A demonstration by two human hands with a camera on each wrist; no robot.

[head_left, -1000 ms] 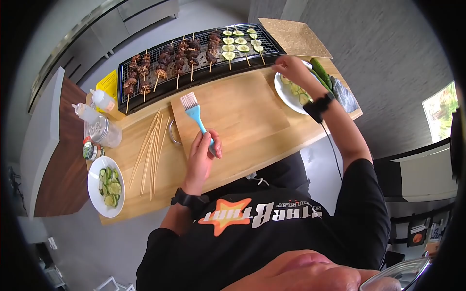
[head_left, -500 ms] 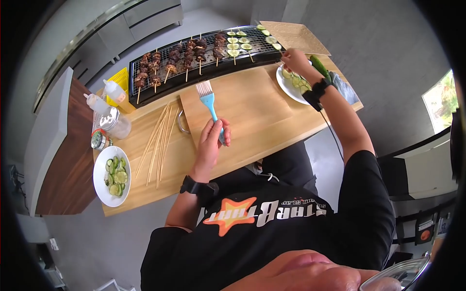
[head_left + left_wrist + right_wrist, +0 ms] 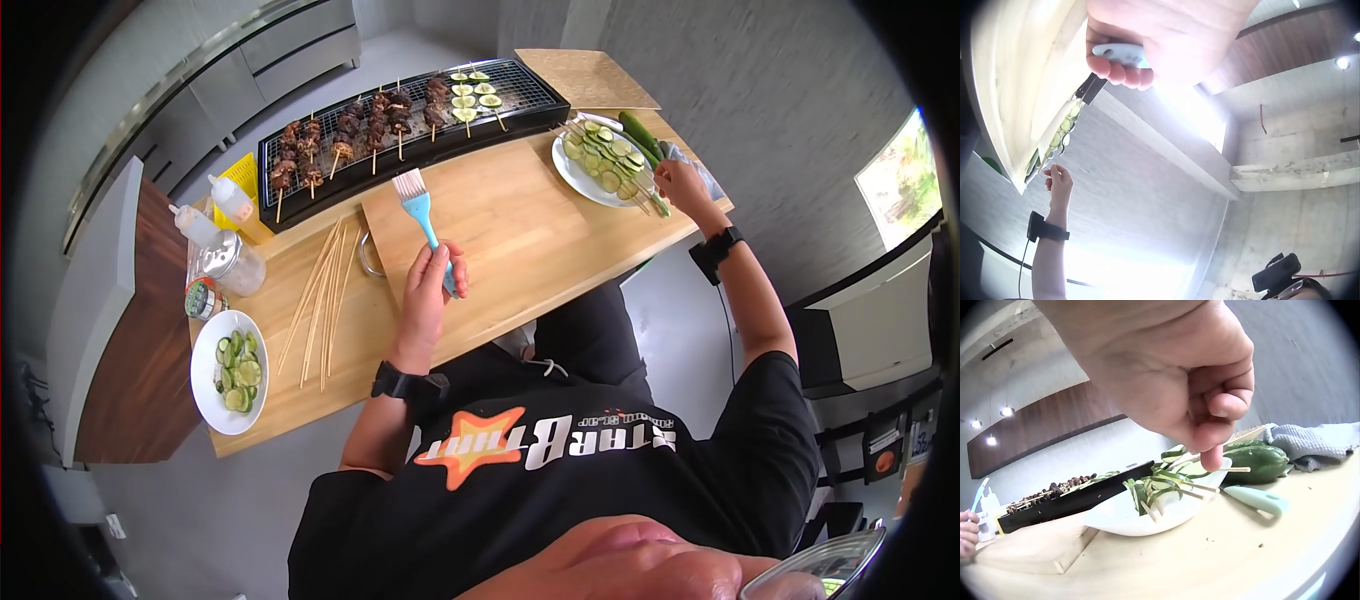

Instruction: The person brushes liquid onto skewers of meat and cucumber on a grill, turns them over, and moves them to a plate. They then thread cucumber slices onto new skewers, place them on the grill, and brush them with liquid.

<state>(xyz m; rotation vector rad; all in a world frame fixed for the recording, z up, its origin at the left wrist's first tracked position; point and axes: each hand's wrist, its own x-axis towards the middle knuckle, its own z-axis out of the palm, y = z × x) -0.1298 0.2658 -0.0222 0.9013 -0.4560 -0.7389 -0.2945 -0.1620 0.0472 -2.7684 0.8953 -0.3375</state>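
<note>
My left hand [image 3: 437, 280] grips the blue handle of a basting brush [image 3: 420, 210], bristles up, over the wooden cutting board [image 3: 500, 220]. My right hand [image 3: 682, 188] is at the right end of the table, beside a white plate [image 3: 585, 188] of skewered zucchini slices [image 3: 605, 165]. In the right wrist view its fingertips [image 3: 1212, 459] pinch a zucchini skewer [image 3: 1236, 469] near the stick's bare end. Other stick ends jut over the plate's rim. A pale green handle [image 3: 1257, 499] lies on the table beside the plate.
Meat skewers [image 3: 345, 130] and two zucchini skewers [image 3: 463, 100] lie on the black grill [image 3: 350, 180]. Bare sticks [image 3: 325, 295], a bowl [image 3: 205, 385] of green slices, squeeze bottles [image 3: 230, 198] and a jar [image 3: 235, 265] stand left. Whole zucchini [image 3: 1260, 464] and a grey cloth [image 3: 1316, 444] lie right.
My right hand has moved from the grill's right end to the plate's right side, bringing a zucchini skewer off the grill onto the plate. The left hand still holds the brush upright.
</note>
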